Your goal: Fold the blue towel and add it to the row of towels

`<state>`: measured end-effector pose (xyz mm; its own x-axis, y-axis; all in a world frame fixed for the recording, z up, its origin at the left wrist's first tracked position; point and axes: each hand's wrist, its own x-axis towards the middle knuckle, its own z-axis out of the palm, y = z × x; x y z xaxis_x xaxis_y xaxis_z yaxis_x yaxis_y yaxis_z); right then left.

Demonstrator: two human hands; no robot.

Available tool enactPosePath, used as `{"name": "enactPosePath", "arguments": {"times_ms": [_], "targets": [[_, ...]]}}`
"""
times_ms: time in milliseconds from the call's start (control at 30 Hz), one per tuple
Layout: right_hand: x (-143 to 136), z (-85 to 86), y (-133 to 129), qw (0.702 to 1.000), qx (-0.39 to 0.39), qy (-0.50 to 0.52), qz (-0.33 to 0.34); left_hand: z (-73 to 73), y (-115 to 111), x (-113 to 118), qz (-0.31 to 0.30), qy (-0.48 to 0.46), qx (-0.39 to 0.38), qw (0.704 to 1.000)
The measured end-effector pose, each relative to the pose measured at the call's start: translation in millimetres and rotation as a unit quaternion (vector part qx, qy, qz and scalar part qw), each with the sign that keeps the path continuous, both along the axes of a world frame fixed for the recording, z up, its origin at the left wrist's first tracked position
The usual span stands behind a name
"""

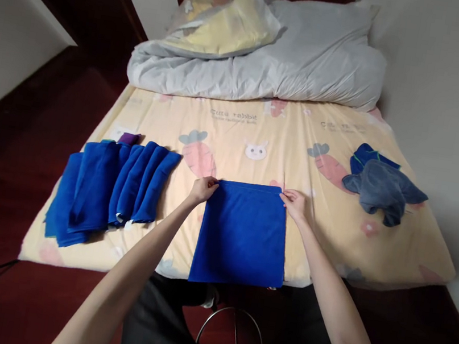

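A blue towel (243, 237) lies flat in a near-square shape at the front of the bed, its near edge reaching the mattress edge. My left hand (204, 189) pinches its far left corner between thumb and fingers. At the far right corner, my right hand (294, 203) grips the cloth in the same way. Left of my left arm rest several blue rolled towels (152, 183), some with white tags. Beside them is a stack of folded blue towels (93, 186), with a bit of purple cloth (129, 138) showing behind.
A crumpled grey-blue cloth (388, 190) lies at the bed's right, over a darker blue one (365, 155). The patterned sheet (244, 134) covers the mattress. Grey bedding (316, 53) and a pillow in clear wrapping (234, 26) are at the far end. Below me shows a round metal stool ring (234, 311).
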<state>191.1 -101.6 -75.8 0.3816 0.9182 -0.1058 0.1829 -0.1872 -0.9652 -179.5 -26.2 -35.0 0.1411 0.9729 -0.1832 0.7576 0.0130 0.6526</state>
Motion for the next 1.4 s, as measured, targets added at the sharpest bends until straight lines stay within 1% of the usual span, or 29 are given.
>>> {"name": "enactPosePath", "arguments": {"times_ms": [67,133,300,467,567,667,733,800,867,967,1033,1100,1167,1267,1400], "targets": [[0,-0.5,6,0.999,0.003,-0.034,0.015,0.0,5,2,-0.028,0.028,0.012,0.999],[1,1.5,7,0.997,0.009,-0.075,0.030,0.2,7,3,-0.031,0.036,0.024,0.999],[5,12.4,10,0.989,0.028,-0.142,0.035,2.5,6,-4,0.022,0.019,0.009,1.000],[-1,20.6,24,0.989,0.038,-0.142,0.027,3.0,6,-14,0.057,0.021,0.013,0.998],[-4,19.1,36,0.987,0.035,-0.154,0.008,-0.3,9,-14,0.066,0.026,0.029,0.997],[-4,11.5,44,0.984,0.025,-0.176,0.002,-4.5,12,-12,0.063,0.030,0.032,0.997],[-2,4.8,47,0.982,0.009,-0.185,0.015,-6.5,14,-10,0.045,0.034,0.028,0.998],[-1,-1.1,48,0.981,-0.011,-0.192,0.036,-7.0,18,-10,0.014,0.044,0.028,0.999],[0,-5.1,49,0.978,-0.024,-0.198,0.053,-6.0,22,-10,-0.038,0.061,0.034,0.997],[2,-6.9,51,0.977,-0.027,-0.197,0.071,-2.1,30,-11,-0.126,0.097,0.037,0.987],[4,-6.2,53,0.977,-0.036,-0.194,0.086,1.3,33,-11,-0.149,0.113,0.034,0.982],[6,-4.7,54,0.973,-0.056,-0.198,0.102,4.6,35,-10,-0.143,0.106,0.027,0.984],[7,-3.0,54,0.969,-0.071,-0.207,0.115,7.4,34,-11,-0.122,0.084,0.013,0.989],[9,-0.4,54,0.963,-0.065,-0.233,0.116,9.8,33,-15,-0.084,0.056,0.006,0.995],[3,5.7,58,0.957,-0.049,-0.266,0.104,12.0,39,-23,-0.044,0.055,0.026,0.997]]}}
